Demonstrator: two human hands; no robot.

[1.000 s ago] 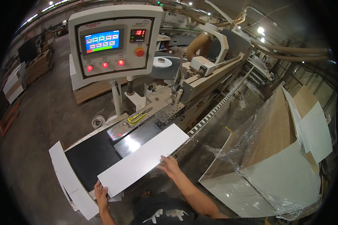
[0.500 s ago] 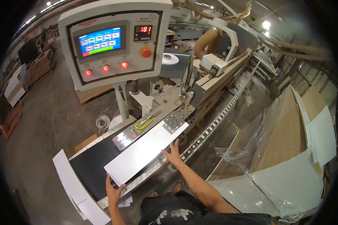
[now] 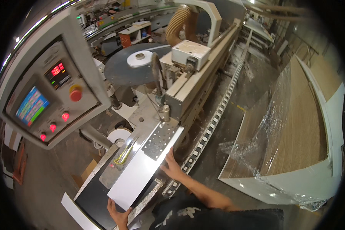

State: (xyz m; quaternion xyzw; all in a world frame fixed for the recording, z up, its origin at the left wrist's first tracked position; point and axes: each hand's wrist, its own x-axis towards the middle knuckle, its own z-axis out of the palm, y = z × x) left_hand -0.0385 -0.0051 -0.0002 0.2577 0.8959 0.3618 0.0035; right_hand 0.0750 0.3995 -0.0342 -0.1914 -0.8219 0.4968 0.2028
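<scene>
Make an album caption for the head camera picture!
Two hands touch a long white board at a machine with a lit control panel.

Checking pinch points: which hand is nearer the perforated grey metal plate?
Right hand, below and right of the plate; left hand farther, at the near end of the white rectangular board.

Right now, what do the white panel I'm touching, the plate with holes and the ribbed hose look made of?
White panel: probably coated board, given its smooth, faintly shiny face; the core is unclear. Plate with holes: likely metal, grey with a dull sheen. Ribbed hose: perhaps flexible plastic, tan, fairly dull, with close rings.
</scene>
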